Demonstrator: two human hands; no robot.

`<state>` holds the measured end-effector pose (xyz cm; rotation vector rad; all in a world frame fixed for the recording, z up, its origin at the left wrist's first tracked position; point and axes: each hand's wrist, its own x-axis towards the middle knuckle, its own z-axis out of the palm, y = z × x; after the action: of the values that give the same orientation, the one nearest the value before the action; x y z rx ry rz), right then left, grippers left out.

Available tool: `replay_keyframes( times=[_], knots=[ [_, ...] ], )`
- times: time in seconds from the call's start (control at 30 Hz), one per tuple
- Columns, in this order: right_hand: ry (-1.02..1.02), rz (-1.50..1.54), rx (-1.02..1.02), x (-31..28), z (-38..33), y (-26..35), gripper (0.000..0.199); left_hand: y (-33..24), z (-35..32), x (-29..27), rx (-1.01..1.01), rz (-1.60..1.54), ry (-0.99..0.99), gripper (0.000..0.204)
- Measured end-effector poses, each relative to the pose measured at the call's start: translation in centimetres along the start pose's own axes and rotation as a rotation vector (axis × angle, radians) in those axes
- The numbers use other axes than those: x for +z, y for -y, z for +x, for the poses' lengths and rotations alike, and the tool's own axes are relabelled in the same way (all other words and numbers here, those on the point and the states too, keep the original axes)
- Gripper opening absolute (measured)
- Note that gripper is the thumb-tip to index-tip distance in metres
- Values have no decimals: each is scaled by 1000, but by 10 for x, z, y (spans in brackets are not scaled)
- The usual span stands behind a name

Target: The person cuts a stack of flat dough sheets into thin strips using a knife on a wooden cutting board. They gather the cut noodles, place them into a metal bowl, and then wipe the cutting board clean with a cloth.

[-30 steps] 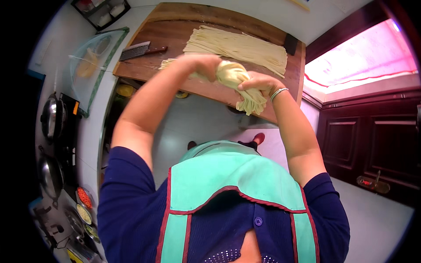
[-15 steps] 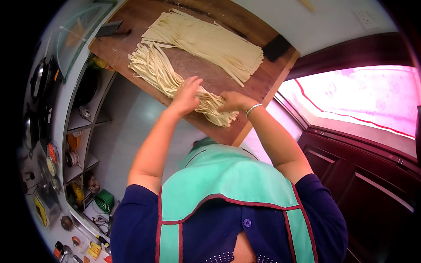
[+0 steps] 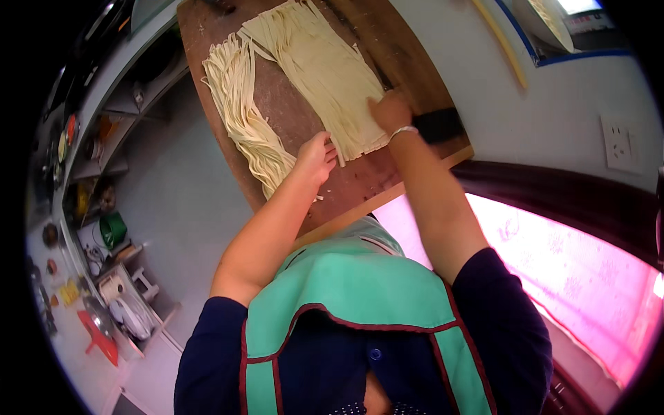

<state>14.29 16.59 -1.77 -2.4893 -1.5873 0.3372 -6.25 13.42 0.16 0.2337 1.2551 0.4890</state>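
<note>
Noodles lie in two lots on the wooden board (image 3: 304, 131), a loose bundle (image 3: 242, 111) beside the left hand (image 3: 317, 156), whose slack grip holds nothing, and a flat sheet of strands (image 3: 318, 69) pinned under the right hand (image 3: 389, 111), its palm pressed flat, seemingly to steady them.

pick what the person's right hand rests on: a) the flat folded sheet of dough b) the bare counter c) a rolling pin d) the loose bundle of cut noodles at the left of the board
a, the right hand lies on the near right edge of the flat folded dough sheet on the wooden board, while the left hand sits by the bundle of cut noodles.
</note>
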Motion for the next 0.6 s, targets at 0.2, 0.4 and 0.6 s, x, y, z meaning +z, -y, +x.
replay_keyframes(
  times=[0.2, 0.4, 0.6],
  knots=[
    [170, 218, -62, 10, -67, 48, 62, 5, 14, 33, 52, -89, 21, 41],
    [1047, 1207, 404, -18, -41, 33, 34, -12, 4, 29, -23, -5, 136, 50],
    [696, 1076, -57, -122, 28, 117, 42, -129, -53, 54, 617, 340, -35, 68]
  ],
)
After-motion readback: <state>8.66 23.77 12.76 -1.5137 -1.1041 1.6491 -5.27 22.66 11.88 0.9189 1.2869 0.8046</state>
